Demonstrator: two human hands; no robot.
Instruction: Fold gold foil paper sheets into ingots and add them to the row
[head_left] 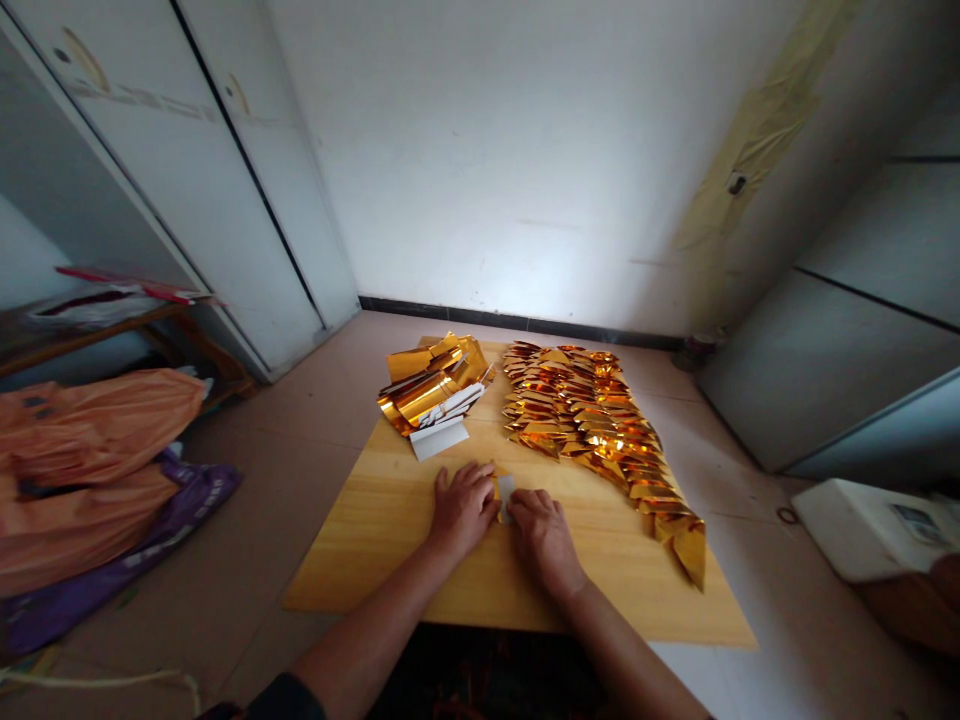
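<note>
Gold-and-grey paper piece (506,488), lower centre, long axis up-frame, between your left hand (463,503) and right hand (545,530), touching both; can't tell grip closure.

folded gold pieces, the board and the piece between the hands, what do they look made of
Folded gold pieces: probably foil-coated paper, mirror-shiny, with crisp creases and glints.
Board: wood or a wood-look sheet, smooth and pale, with visible grain streaks.
Piece between the left hand and right hand: likely similar paper, with a matte pale face and a gold edge.
</note>
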